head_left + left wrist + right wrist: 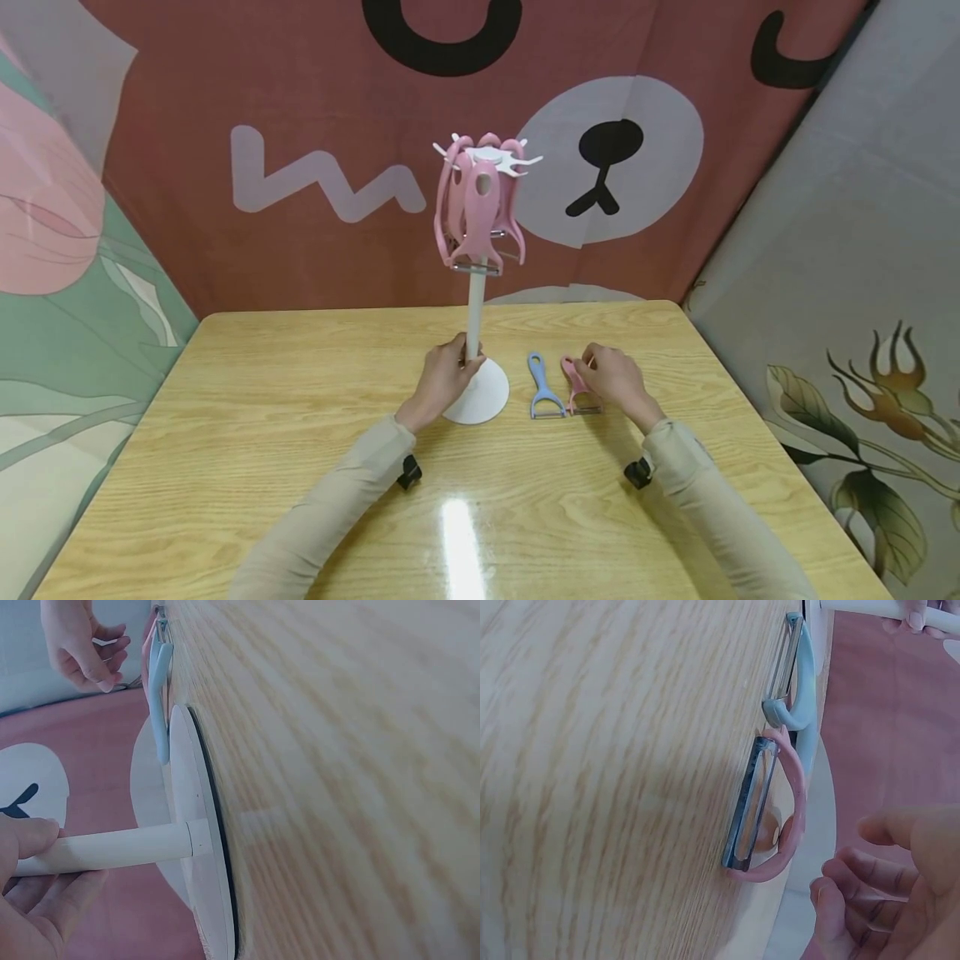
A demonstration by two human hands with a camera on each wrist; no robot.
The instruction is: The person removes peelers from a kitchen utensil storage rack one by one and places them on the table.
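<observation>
My left hand (441,380) grips the white pole (476,312) of a stand low down, just above its round white base (491,402). Several pink peelers (477,218) hang from the white hooks at the stand's top. To the right of the base, a light blue peeler (538,379) and a pink peeler (574,378) lie side by side on the table. My right hand (617,377) hovers beside the pink peeler's handle. In the right wrist view its fingers (870,870) are loosely bent, hold nothing and appear apart from that peeler.
The wooden table (285,400) ends at a red cloth backdrop (315,258) with a printed bear face. Patterned cloths hang at the left and right. Light glares off the table's front middle. A black wrist camera (409,472) sits under the left sleeve.
</observation>
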